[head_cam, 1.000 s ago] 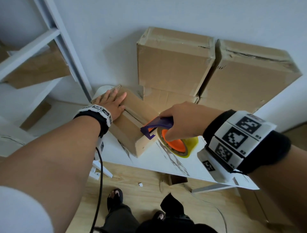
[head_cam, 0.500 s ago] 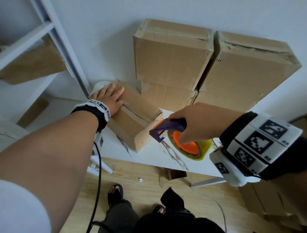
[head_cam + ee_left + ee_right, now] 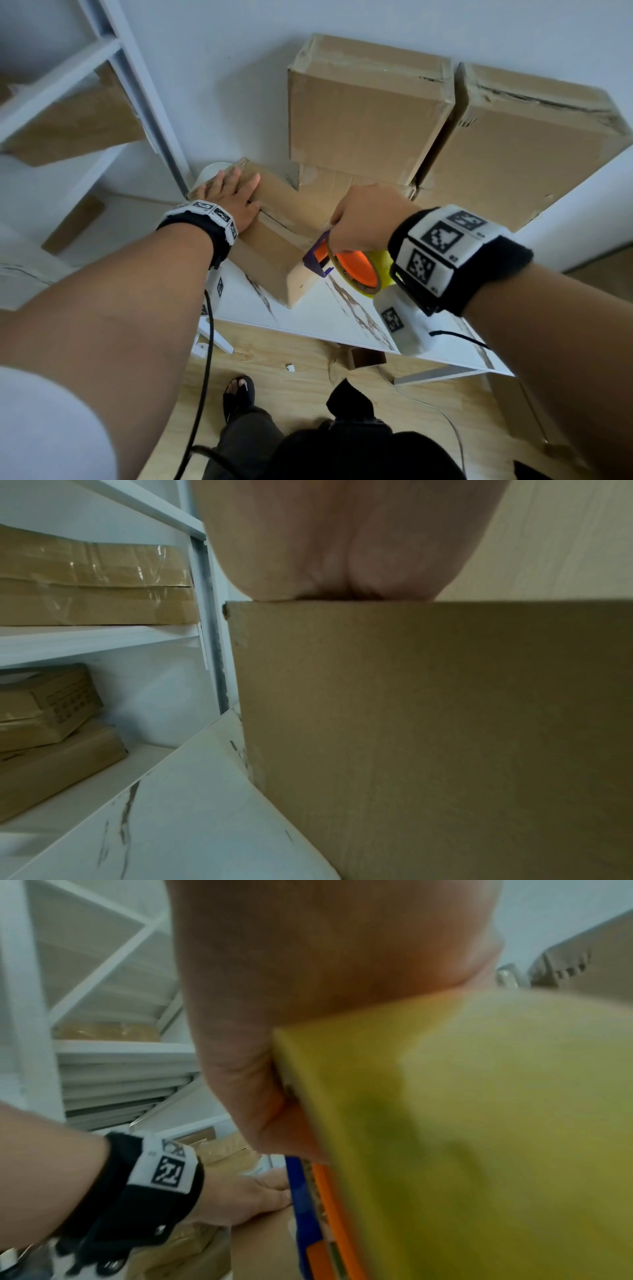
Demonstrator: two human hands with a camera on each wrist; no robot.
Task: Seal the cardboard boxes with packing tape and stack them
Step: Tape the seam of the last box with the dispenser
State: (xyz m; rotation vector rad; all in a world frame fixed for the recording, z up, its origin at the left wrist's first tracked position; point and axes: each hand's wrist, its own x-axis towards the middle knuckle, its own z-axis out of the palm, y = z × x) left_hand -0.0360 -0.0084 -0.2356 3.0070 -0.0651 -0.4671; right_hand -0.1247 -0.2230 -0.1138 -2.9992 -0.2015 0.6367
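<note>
The right hand [image 3: 366, 219], gripping the tape dispenser [image 3: 346, 265], has returned onto the box [image 3: 274, 240]; the left hand [image 3: 233, 198] stays flat.

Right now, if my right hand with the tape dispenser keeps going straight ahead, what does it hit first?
Probably the lower cardboard box in the stack against the wall; the right hand points across the small box toward it, though depth is unclear.

Wall: I see a plain pale grey-white painted wall [image 3: 219, 51] at the far side.
Floor: I look down on light wood-grain plank flooring [image 3: 294, 387], near me.
Shelving: a white metal shelf rack [image 3: 113, 51] stands on the left.
Table: I make out a white marble-pattern tabletop [image 3: 329, 318], dark-veined, in the middle.
Light: soft, even, dim.
</note>
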